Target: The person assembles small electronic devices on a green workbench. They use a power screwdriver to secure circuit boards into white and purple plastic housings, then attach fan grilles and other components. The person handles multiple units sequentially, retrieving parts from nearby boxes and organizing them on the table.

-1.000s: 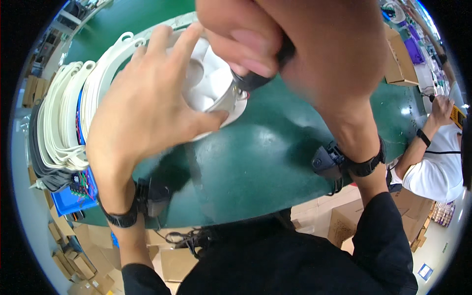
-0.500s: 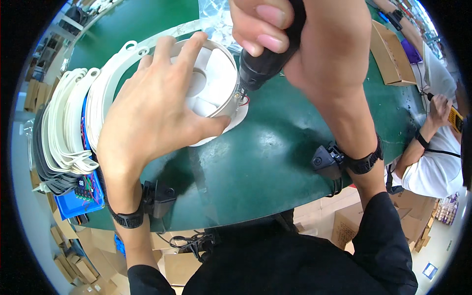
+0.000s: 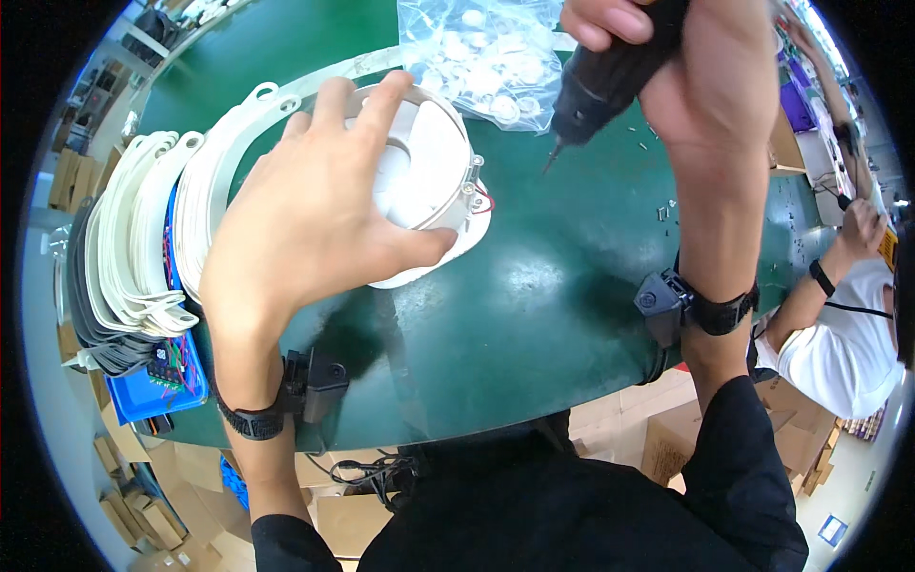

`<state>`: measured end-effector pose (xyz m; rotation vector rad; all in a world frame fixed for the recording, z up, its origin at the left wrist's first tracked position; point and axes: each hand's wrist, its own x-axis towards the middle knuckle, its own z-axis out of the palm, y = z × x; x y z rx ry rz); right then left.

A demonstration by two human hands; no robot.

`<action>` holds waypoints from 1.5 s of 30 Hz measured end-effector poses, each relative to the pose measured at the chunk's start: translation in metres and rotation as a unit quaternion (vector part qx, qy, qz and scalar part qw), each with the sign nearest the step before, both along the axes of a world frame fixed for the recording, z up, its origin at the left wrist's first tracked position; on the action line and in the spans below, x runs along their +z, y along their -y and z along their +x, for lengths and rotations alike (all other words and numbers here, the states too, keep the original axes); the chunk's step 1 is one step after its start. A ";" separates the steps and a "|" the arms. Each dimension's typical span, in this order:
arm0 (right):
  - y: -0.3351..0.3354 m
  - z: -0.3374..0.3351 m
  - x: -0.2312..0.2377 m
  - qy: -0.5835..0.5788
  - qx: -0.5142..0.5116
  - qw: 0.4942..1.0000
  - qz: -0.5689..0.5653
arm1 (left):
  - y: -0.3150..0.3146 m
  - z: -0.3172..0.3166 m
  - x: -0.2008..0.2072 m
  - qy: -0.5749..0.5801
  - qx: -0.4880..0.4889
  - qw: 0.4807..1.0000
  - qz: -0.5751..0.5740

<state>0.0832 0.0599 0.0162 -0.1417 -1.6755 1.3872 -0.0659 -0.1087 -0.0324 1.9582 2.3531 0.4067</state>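
Observation:
My left hand point(image 3: 310, 205) is closed around a white round plastic housing point(image 3: 440, 157), fingers over the far rim and thumb on the near side. The housing stands on the green table and has small screw posts point(image 3: 474, 173) on its right wall. A short red wire point(image 3: 491, 201) sticks out below them. In my right hand point(image 3: 720, 105) is a black electric screwdriver point(image 3: 596, 95), gripped by its body. Its thin bit points down at the table, to the right of the housing and apart from it.
A clear bag of white round parts point(image 3: 496, 71) lies behind the housing. White straps point(image 3: 133, 234) are stacked at left beside a blue tray point(image 3: 143, 396) of wired circuit boards. Loose screws point(image 3: 664, 210) lie at right. A co-worker's hand point(image 3: 861, 229) is at far right.
The screwdriver has lifted off the housing's right-side screw post and moved right with my right hand. My left hand and the housing have shifted slightly right in view.

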 end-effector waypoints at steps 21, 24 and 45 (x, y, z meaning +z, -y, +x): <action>-0.007 0.018 0.012 0.113 -0.040 0.985 0.125 | -0.022 0.035 0.006 -0.112 -0.167 0.977 0.070; -0.022 0.045 0.008 0.177 -0.062 0.968 0.164 | 0.001 0.008 0.007 -0.001 -0.018 1.000 0.002; 0.047 0.128 -0.125 0.436 -0.146 0.851 0.253 | 0.023 0.029 -0.106 0.255 0.087 0.890 0.367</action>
